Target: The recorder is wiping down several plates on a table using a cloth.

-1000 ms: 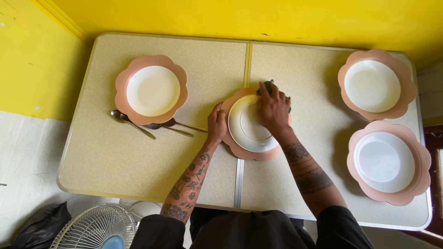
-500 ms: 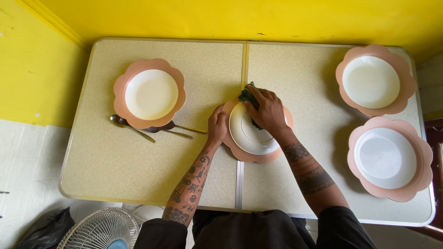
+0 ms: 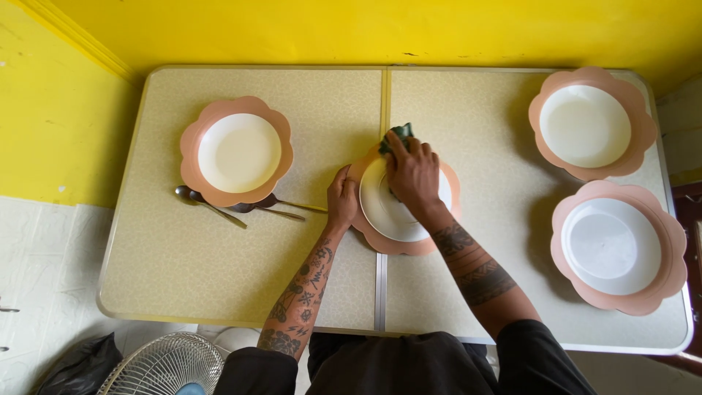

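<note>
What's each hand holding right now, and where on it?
The right hand presses a dark green cloth under its fingertips at the middle plate's far rim. The left hand steadies that plate by its left edge.

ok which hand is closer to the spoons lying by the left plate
Left. The left hand grips the middle plate's left rim, just right of the spoons. The right hand presses a green cloth farther right.

left hand [image 3: 342,199]: holding the rim of the middle plate [image 3: 391,219]; right hand [image 3: 413,174]: pressing a green cloth [image 3: 398,134] on it
</note>
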